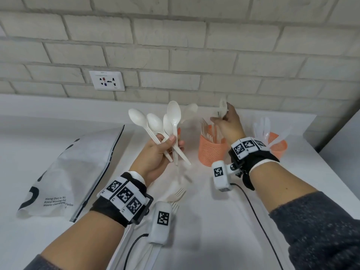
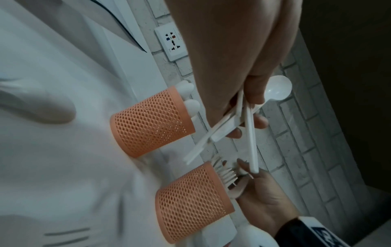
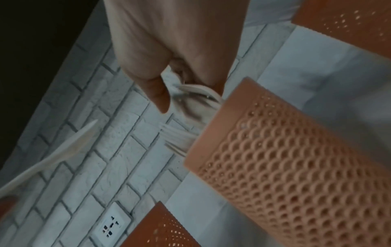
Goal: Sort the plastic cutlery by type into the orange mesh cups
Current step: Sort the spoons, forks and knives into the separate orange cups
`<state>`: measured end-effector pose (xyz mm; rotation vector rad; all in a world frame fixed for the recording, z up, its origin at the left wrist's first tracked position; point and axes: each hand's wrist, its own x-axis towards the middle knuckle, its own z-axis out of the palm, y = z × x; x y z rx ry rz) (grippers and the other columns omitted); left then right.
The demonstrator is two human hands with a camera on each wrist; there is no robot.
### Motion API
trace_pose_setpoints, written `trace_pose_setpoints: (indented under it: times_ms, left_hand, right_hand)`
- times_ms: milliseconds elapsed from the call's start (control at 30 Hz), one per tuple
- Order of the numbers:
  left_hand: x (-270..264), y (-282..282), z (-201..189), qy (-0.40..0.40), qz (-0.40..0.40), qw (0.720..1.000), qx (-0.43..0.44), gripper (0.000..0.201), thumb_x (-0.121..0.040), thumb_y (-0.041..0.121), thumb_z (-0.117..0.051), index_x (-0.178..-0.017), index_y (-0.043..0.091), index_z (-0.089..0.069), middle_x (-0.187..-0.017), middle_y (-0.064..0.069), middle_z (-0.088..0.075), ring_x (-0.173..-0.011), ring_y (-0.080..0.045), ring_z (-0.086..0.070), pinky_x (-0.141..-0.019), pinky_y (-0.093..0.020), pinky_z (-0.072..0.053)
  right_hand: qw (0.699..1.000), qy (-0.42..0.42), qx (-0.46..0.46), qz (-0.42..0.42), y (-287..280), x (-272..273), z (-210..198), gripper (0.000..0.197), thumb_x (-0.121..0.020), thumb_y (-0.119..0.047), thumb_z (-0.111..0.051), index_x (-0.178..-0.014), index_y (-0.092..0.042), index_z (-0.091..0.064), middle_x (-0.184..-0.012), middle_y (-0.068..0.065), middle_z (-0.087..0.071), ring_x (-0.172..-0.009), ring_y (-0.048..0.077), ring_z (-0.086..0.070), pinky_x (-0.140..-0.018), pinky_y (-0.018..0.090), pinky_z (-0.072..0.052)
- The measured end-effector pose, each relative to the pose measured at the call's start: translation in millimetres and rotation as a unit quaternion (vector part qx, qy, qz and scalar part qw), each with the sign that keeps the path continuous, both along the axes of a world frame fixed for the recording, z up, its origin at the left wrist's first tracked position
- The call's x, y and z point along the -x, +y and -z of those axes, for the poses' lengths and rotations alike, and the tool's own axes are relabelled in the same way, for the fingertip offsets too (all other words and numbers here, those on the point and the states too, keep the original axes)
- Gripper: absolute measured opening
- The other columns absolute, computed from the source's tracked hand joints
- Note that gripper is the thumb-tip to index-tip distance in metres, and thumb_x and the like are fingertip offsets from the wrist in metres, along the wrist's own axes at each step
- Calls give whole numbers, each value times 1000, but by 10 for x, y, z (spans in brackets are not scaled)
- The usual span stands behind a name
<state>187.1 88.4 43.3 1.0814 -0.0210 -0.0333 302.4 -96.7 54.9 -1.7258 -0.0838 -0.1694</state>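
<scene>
one bag (image 1: 64, 172) reads "keep moving"

The spoons (image 1: 155, 123) are plain white, the forks (image 1: 176, 194) a creamier off-white. The mesh cups (image 1: 209, 152) are orange with a fine honeycomb of holes. The worktop (image 1: 48, 240) is white. The wall (image 1: 175, 45) is pale grey-white brick. The bag (image 1: 68, 172) is white with black print and a black edge. The wristbands (image 1: 124, 195) are black with black-and-white square codes. The sleeve (image 1: 321, 230) is dark grey.
</scene>
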Motion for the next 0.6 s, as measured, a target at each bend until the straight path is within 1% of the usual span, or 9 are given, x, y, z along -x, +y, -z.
trace_pose_setpoints:
  times_ms: [100, 167, 233, 267, 333, 400, 433, 500, 600]
  left_hand:
    - [0, -3, 14, -6, 9, 1000, 12, 42, -93, 3, -44, -66, 20, -71, -80, -7, -57, -70, -15, -63, -74, -33, -54]
    - [-16, -11, 30, -7, 11, 1000, 28, 27, -93, 3, -45, -80, 13, -66, -82, -9, -54, -70, -16, -62, -69, -31, -56]
    - [-39, -12, 52, -12, 11, 999, 44, 11, -93, 5, -47, -95, 8, -58, -84, -9, -52, -70, -14, -62, -63, -27, -53]
    - [-46, -9, 65, -13, 13, 999, 47, 11, -91, 8, -50, -100, 7, -56, -86, -9, -52, -72, -14, -62, -62, -26, -52]
    - [-47, -6, 63, -20, 20, 999, 36, 22, -86, 15, -54, -106, 5, -55, -91, -11, -56, -76, -16, -62, -63, -27, -51]
    - [-15, -17, 37, -47, 36, 998, 1, 35, -86, 22, -61, -110, -2, -53, -92, -10, -65, -78, -17, -65, -64, -27, -52]
    - [3, -26, 32, -60, 43, 997, -27, 40, -85, 23, -64, -112, -5, -53, -91, -9, -67, -79, -18, -67, -65, -29, -54]
    - [41, -42, 12, -68, 41, 991, -110, 37, -85, 16, -59, -113, -7, -53, -92, -13, -67, -84, -23, -67, -73, -36, -57]
    - [78, -17, -12, -51, 29, 975, -217, 20, -88, 7, -47, -102, -2, -58, -83, -17, -64, -76, -26, -65, -75, -40, -56]
  right_hand:
    - [996, -70, 60, 15, 32, 77, -57, 61, -84, -16, -67, -138, -15, -38, -118, -1, -50, -109, 8, -49, -86, 14, -37]
    - [977, -197, 59, 64, 107, 198, -159, 50, -82, -18, -68, -127, -11, -49, -108, -7, -48, -101, 6, -50, -82, 8, -38]
    - [969, -237, 35, 57, 245, 407, -253, 28, -81, -23, -68, -106, -10, -60, -92, -11, -53, -86, 5, -54, -75, 14, -43]
    - [978, -205, 26, 29, 334, 535, -278, 24, -81, -27, -70, -97, -11, -62, -87, -9, -58, -80, 5, -56, -73, 17, -44]
    - [994, -63, 59, -61, 503, 709, -238, 45, -73, -41, -75, -102, -11, -60, -87, -3, -63, -82, 7, -60, -74, 19, -47]
    - [978, 54, 78, -187, 625, 796, -177, 69, -61, -47, -82, -113, -11, -53, -97, 0, -67, -92, 12, -65, -84, 26, -52]
    - [967, 67, 61, -239, 671, 801, -138, 70, -59, -42, -84, -113, -10, -54, -101, 4, -69, -96, 16, -67, -86, 32, -54]
    - [959, 65, 26, -275, 735, 815, -123, 59, -62, -28, -85, -111, -8, -59, -100, 10, -71, -95, 20, -69, -79, 34, -56]
    - [968, 81, -12, -237, 797, 896, -147, 34, -75, -14, -76, -105, -6, -63, -81, 6, -70, -73, 17, -69, -54, 24, -54]
